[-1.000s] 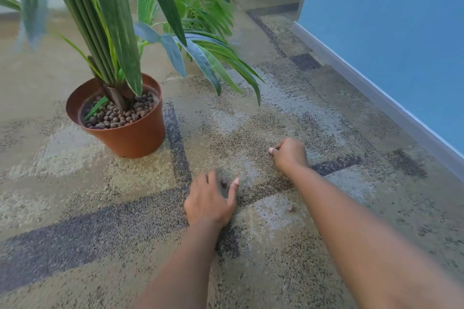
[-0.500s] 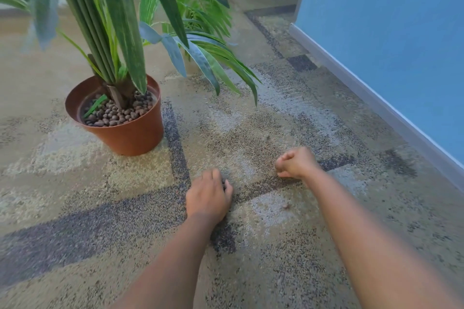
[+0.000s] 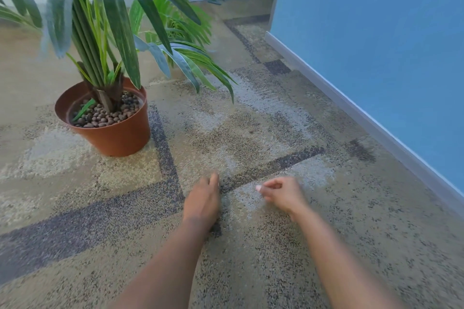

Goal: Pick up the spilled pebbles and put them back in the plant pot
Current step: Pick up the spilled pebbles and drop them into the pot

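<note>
A terracotta plant pot (image 3: 118, 140) stands on the carpet at the left, filled with brown pebbles (image 3: 105, 116) around the stem of a green palm. One small loose pebble (image 3: 250, 131) lies on the carpet to the right of the pot. My left hand (image 3: 202, 199) rests palm down on the carpet, fingers together and bent forward, and its underside is hidden. My right hand (image 3: 282, 194) hovers just to its right, blurred. Its fingers are curled, with the thumb against the fingertips. Whatever is inside the pinch is hidden.
Long palm leaves (image 3: 180, 60) hang over the carpet above and to the right of the pot. A blue wall (image 3: 376, 45) with a grey skirting board (image 3: 351, 105) runs along the right side. The patterned carpet (image 3: 251, 153) stretches between the pot and that wall.
My right hand lifted off the carpet with its fingers closed and pulled back toward me and my left hand. My left hand's thumb and fingers closed together over the spot in front of it.
</note>
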`<state>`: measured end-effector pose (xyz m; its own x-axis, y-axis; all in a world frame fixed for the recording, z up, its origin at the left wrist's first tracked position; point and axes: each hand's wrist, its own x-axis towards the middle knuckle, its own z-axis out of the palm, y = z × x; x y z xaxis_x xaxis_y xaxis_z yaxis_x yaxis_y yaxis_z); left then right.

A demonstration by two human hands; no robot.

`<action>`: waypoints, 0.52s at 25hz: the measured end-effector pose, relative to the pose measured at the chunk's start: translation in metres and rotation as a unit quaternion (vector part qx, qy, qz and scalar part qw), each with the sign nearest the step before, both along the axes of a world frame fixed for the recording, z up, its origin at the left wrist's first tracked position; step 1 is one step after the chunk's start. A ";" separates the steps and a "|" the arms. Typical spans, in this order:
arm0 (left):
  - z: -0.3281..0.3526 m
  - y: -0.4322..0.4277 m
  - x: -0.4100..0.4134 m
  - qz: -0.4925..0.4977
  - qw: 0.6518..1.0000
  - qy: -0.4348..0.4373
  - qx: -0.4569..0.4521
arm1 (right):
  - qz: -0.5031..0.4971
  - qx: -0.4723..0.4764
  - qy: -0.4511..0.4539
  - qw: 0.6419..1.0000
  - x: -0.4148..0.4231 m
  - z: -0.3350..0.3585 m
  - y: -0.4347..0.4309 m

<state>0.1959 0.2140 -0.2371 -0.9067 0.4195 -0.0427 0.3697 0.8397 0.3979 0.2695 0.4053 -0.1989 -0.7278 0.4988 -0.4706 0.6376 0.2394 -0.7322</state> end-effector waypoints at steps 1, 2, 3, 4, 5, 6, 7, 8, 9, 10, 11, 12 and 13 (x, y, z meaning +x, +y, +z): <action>-0.001 -0.001 -0.001 -0.004 1.000 -0.001 -0.003 | 0.028 0.056 -0.010 0.998 -0.003 0.001 -0.007; -0.001 -0.001 -0.003 -0.004 1.000 -0.003 -0.002 | 0.037 0.090 -0.019 0.995 -0.007 0.000 -0.011; 0.000 -0.001 -0.004 0.001 1.000 -0.008 0.001 | 0.037 0.115 -0.038 0.992 -0.012 -0.001 -0.012; 0.001 -0.001 -0.006 0.008 1.000 -0.018 0.003 | 0.028 0.131 -0.065 0.989 -0.018 -0.001 -0.011; 0.002 0.000 -0.007 0.014 0.999 -0.029 0.002 | 0.014 0.139 -0.093 0.986 -0.022 -0.001 -0.010; 0.004 0.000 -0.008 0.017 0.999 -0.040 -0.003 | 0.001 0.142 -0.114 0.983 -0.027 -0.001 -0.009; 0.004 0.002 -0.009 0.009 0.999 -0.042 -0.013 | -0.006 0.142 -0.129 0.981 -0.030 -0.001 -0.007; 0.003 0.003 -0.009 -0.006 0.999 -0.029 -0.032 | -0.010 0.133 -0.134 0.982 -0.033 0.000 -0.006; 0.002 0.003 -0.009 -0.023 0.998 -0.013 -0.059 | -0.016 0.113 -0.125 0.986 -0.035 0.002 -0.004; 0.001 0.003 -0.007 -0.033 0.996 0.002 -0.081 | -0.039 0.070 -0.099 0.992 -0.038 0.002 -0.002; -0.002 0.002 -0.007 -0.039 0.994 0.016 -0.096 | -0.073 0.012 -0.062 0.995 -0.041 0.003 0.002; -0.004 0.002 -0.006 -0.044 0.993 0.027 -0.103 | -0.123 -0.049 -0.013 0.991 -0.046 0.003 0.009; -0.006 0.002 -0.004 -0.046 0.993 0.042 -0.102 | -0.178 -0.096 0.034 0.979 -0.052 0.003 0.019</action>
